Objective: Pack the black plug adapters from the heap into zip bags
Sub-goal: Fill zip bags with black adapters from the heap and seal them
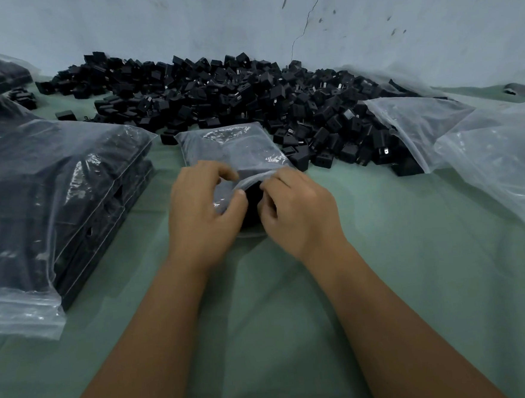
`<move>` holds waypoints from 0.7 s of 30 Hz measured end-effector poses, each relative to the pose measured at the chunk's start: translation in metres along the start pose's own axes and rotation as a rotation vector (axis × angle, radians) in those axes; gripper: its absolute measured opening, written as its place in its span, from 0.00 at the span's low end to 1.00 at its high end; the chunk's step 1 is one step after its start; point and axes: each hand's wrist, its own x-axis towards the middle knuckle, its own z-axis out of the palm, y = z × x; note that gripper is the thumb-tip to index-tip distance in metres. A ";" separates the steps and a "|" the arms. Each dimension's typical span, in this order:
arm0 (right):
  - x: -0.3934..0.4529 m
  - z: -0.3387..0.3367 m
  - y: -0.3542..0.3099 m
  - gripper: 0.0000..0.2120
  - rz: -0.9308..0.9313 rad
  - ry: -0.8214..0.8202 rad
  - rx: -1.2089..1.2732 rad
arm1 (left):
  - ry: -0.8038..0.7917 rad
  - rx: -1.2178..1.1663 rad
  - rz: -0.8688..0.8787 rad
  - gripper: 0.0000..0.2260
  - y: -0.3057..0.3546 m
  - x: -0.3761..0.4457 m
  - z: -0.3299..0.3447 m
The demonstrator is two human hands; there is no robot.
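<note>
Pinching the slippery mouth of the clear soft zip bag (233, 151), heavy with black plug adapters, between curled fingers (239, 193) of left hand (203, 209) and right hand (299, 208).

Heap (248, 100) behind zip bag (233, 148), filled bags (53, 198) left, empty bags (468, 141) right

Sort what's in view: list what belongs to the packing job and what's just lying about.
Job: heap of black adapters; zip bag, gripped at its mouth by left hand and right hand; packed bags; empty bags.

Lying about: green cloth; cracked wall.
</note>
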 end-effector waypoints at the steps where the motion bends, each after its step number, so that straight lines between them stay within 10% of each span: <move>1: -0.001 -0.001 -0.001 0.07 0.023 -0.037 0.008 | -0.067 0.018 0.006 0.16 0.001 -0.001 0.001; 11: -0.001 -0.002 -0.010 0.05 0.104 -0.008 0.003 | 0.053 0.110 0.027 0.04 0.000 -0.002 0.008; 21: 0.003 0.011 -0.014 0.10 0.147 -0.329 0.048 | 0.105 0.087 0.062 0.03 0.000 -0.003 0.012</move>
